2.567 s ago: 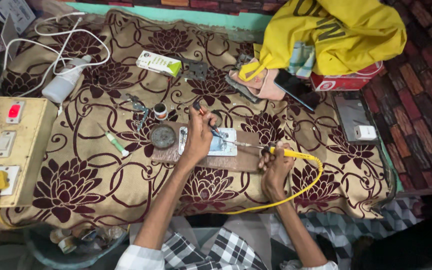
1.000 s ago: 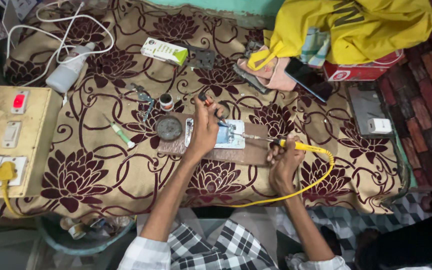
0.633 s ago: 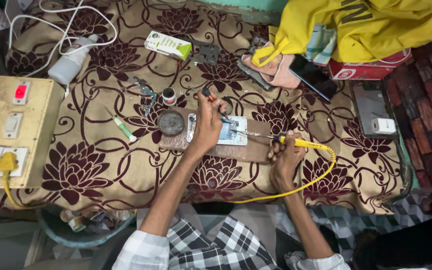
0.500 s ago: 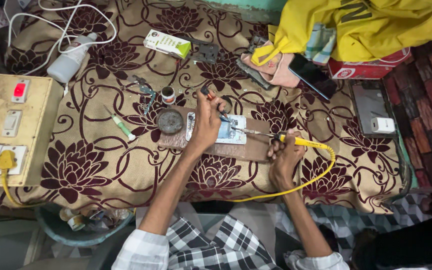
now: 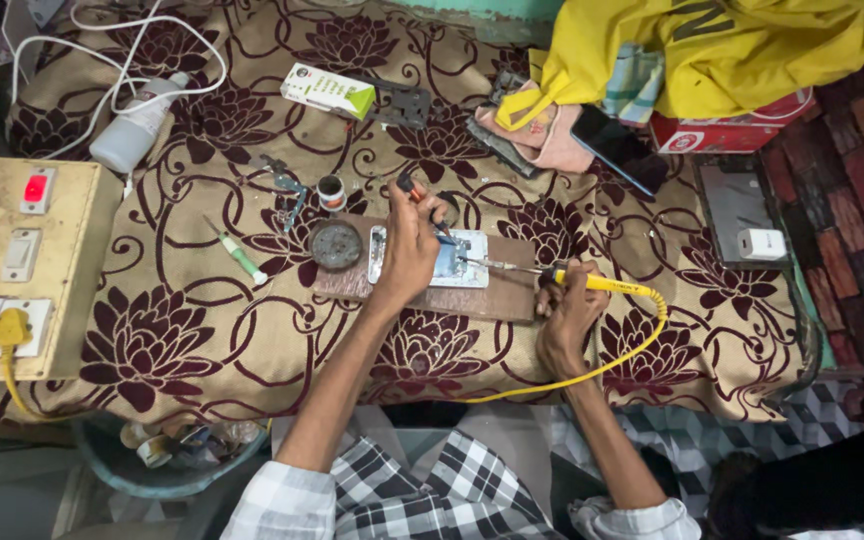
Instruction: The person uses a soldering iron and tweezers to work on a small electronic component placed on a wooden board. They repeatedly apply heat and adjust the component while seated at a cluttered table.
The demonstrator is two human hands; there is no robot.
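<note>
Under the left hand (image 5: pixel 410 245) lies the opened phone (image 5: pixel 430 258); soldering iron (image 5: pixel 562 277) beside.

Repair bench: soldering iron (image 5: pixel 592 283); switchboard (image 5: pixel 12 270)

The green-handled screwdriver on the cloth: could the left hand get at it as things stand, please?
Probably yes: the green-handled screwdriver lies apart on the cloth, nothing over it, though the left hand now presses on the opened phone.

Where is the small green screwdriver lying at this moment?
In the head view, the green screwdriver lies on the patterned cloth, left of the round grey disc and the left hand.
</note>
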